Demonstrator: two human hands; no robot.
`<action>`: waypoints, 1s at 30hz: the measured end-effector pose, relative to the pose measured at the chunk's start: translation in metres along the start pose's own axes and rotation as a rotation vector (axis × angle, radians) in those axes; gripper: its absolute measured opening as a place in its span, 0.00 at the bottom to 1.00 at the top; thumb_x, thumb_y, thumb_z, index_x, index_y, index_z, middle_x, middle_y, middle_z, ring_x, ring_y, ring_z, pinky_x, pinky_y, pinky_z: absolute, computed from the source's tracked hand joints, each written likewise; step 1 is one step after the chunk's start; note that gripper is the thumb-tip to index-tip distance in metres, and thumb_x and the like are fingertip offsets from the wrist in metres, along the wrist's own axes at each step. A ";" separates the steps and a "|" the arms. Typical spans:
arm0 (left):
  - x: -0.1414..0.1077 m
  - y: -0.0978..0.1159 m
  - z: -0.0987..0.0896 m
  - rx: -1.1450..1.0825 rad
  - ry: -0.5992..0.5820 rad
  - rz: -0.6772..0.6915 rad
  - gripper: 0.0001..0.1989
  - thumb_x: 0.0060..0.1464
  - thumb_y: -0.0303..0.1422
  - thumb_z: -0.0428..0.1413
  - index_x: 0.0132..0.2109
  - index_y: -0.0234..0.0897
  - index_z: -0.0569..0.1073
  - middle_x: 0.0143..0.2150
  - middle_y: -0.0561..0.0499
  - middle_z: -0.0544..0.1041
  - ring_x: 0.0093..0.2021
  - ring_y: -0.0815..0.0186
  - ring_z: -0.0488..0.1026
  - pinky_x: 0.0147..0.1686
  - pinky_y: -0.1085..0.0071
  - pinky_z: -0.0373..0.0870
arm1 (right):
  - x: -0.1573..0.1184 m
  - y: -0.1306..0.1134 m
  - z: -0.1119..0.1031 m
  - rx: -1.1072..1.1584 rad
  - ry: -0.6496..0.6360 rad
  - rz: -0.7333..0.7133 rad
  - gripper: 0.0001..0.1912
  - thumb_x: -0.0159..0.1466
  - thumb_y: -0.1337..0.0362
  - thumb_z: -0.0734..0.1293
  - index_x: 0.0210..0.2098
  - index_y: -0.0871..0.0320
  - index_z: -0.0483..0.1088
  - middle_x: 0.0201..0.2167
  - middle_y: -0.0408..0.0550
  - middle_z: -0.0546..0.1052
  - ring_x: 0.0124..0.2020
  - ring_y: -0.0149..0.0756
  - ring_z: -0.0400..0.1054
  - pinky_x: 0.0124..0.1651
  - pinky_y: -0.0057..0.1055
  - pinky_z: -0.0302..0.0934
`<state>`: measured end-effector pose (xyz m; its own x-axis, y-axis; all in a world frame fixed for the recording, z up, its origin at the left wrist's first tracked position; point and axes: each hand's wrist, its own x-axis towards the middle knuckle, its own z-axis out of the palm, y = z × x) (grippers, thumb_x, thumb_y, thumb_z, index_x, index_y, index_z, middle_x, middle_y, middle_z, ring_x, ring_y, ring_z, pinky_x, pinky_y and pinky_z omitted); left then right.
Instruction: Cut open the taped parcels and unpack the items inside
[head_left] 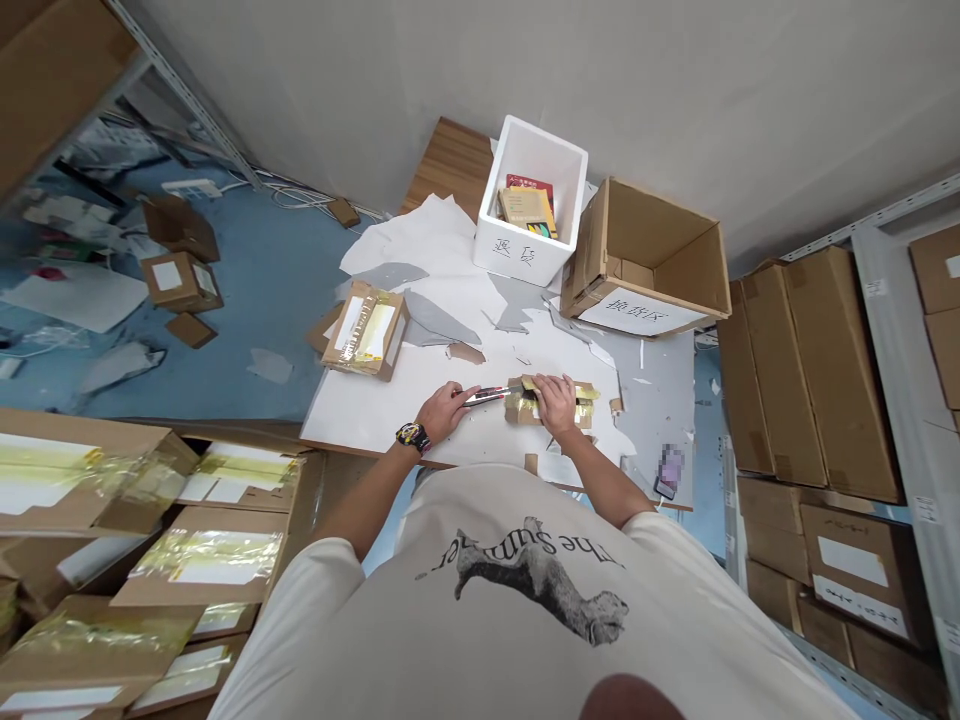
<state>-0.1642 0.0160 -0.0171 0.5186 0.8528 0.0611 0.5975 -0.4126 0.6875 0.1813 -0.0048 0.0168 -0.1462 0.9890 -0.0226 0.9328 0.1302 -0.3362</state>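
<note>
A small cardboard box [517, 408] with yellowish tape lies on the table in front of me, its top partly split, showing a dark gap. My right hand [556, 402] is closed over its top, fingers curled on a raised, taped flap. On the left, my left hand [444, 410] is closed around a slim black-and-red tool [486, 396], whose far end points at the box's left side. Its exact kind is too small to make out. A larger taped cardboard box [367, 332] with a white label sits farther left on the table.
A white foam box [517, 250] holding several small packages and an open cardboard carton [649, 285] stand at the back. Torn white sheeting [405, 240] covers part of the table. A phone [670, 470] lies at the right. Stacked cartons [817, 370] flank the right side.
</note>
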 end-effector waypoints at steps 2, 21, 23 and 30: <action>-0.002 0.002 0.005 -0.001 0.036 -0.035 0.27 0.76 0.37 0.54 0.77 0.51 0.73 0.58 0.42 0.72 0.54 0.52 0.73 0.56 0.58 0.75 | 0.000 -0.003 0.000 -0.025 -0.011 0.007 0.27 0.81 0.59 0.59 0.74 0.48 0.74 0.71 0.54 0.79 0.71 0.56 0.69 0.84 0.61 0.40; -0.040 -0.011 0.041 0.269 0.103 -0.662 0.24 0.71 0.36 0.56 0.69 0.36 0.76 0.64 0.32 0.76 0.65 0.40 0.70 0.69 0.43 0.61 | -0.021 0.057 -0.050 -0.007 0.158 0.211 0.21 0.79 0.60 0.60 0.65 0.57 0.77 0.57 0.61 0.80 0.61 0.55 0.69 0.67 0.50 0.64; -0.024 0.008 0.039 0.242 0.175 -0.609 0.24 0.71 0.34 0.55 0.70 0.36 0.75 0.67 0.32 0.75 0.68 0.40 0.70 0.71 0.42 0.61 | -0.029 0.056 -0.052 -0.030 0.054 0.142 0.24 0.78 0.60 0.61 0.70 0.56 0.75 0.66 0.62 0.76 0.68 0.57 0.64 0.72 0.52 0.60; 0.072 0.105 0.035 -0.065 -0.092 0.074 0.21 0.76 0.35 0.48 0.66 0.42 0.80 0.63 0.42 0.82 0.66 0.52 0.76 0.71 0.51 0.70 | -0.051 0.046 -0.064 -0.083 -0.148 0.024 0.17 0.74 0.52 0.73 0.55 0.56 0.81 0.73 0.61 0.70 0.75 0.64 0.55 0.75 0.61 0.55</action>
<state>-0.0426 0.0228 0.0341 0.6155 0.7866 0.0487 0.5165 -0.4492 0.7290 0.2529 -0.0448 0.0628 -0.1650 0.9716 -0.1697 0.9597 0.1185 -0.2550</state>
